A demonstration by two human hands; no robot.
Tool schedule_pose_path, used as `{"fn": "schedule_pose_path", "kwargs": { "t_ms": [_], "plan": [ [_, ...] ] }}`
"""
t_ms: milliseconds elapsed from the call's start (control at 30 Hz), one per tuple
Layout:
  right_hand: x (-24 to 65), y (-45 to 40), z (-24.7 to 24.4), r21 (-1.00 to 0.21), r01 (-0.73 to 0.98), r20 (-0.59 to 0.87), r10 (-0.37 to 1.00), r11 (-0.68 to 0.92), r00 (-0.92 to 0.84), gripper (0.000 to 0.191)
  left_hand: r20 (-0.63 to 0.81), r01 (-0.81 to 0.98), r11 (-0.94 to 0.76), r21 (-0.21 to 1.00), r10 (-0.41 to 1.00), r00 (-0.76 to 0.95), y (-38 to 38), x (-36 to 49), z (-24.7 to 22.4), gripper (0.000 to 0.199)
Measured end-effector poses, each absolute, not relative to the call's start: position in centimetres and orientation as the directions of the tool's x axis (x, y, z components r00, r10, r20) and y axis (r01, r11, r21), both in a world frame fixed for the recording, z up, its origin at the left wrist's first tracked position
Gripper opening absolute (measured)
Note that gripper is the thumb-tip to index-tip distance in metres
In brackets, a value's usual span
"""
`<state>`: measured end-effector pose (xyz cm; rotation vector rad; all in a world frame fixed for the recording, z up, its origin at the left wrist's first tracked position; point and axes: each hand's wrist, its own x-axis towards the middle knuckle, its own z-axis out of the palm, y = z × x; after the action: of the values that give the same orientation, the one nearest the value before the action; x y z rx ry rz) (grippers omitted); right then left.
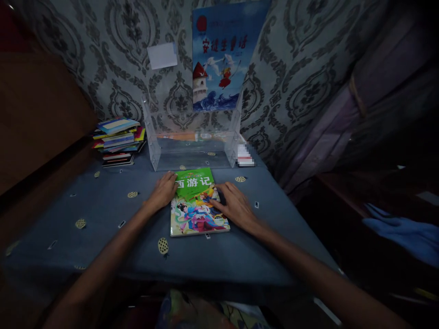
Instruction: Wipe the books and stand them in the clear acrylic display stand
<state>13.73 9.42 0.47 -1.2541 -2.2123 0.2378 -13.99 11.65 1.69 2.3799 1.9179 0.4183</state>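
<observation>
A green picture book (196, 201) with white Chinese characters and colourful cartoon figures lies face up on the blue tablecloth. My left hand (165, 188) grips its left edge near the top, fingers close together. On the other side, my right hand (236, 203) holds the right edge, thumb over the cover and fingers along the side. Just behind the book stands a clear acrylic rack (192, 157) with tiers. A blue storybook (222, 59) with a castle and swans stands upright at the rack's upper right.
To the left of the rack sits a messy stack of books (118, 140). A white item (245, 155), partly blurred out, lies at the rack's right. Behind is a patterned wall (295, 59) with a white card (162, 55). A tied curtain (329, 119) hangs at right beyond the table (113, 256).
</observation>
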Motion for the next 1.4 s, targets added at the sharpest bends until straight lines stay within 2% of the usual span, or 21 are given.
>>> {"fn": "schedule_pose_path", "kwargs": {
  "t_ms": [100, 233, 367, 567, 800, 1033, 1400],
  "plan": [
    [12.8, 10.8, 0.2, -0.368, 0.669, 0.417, 0.758, 0.646, -0.502, 0.038, 0.134, 0.951, -0.229, 0.209, 0.97, 0.204, 12.1, -13.7, 1.4, 0.04],
    [11.8, 13.5, -0.6, -0.419, 0.611, 0.335, 0.739, 0.672, -0.584, 0.05, 0.122, 0.944, -0.269, 0.194, 0.961, 0.249, 12.2, -13.4, 1.4, 0.043],
    [11.2, 16.4, -1.9, -0.462, 0.582, 0.301, 0.736, 0.669, -0.607, 0.06, 0.119, 0.893, -0.401, 0.205, 0.916, 0.384, 13.0, -12.7, 1.2, 0.048],
    [11.1, 18.4, -3.4, -0.469, 0.584, 0.358, 0.747, 0.662, -0.56, 0.068, 0.101, 0.834, -0.516, 0.197, 0.856, 0.506, 15.2, -10.5, 1.2, 0.053],
    [11.2, 19.3, -3.0, -0.508, 0.544, 0.382, 0.741, 0.668, -0.553, 0.07, 0.143, 0.831, -0.532, 0.16, 0.846, 0.514, 15.9, -10.1, 1.4, 0.049],
    [11.9, 18.8, -3.5, -0.585, 0.521, 0.373, 0.777, 0.621, -0.507, 0.067, 0.006, 0.801, -0.558, 0.219, 0.821, 0.57, 16.3, -8.1, 2.4, 0.055],
    [12.3, 16.3, -3.2, -0.511, 0.616, 0.318, 0.798, 0.599, -0.513, 0.065, 0.048, 0.788, -0.592, 0.169, 0.803, 0.594, 16.1, -6.8, 2.3, 0.056]
  ]
}}
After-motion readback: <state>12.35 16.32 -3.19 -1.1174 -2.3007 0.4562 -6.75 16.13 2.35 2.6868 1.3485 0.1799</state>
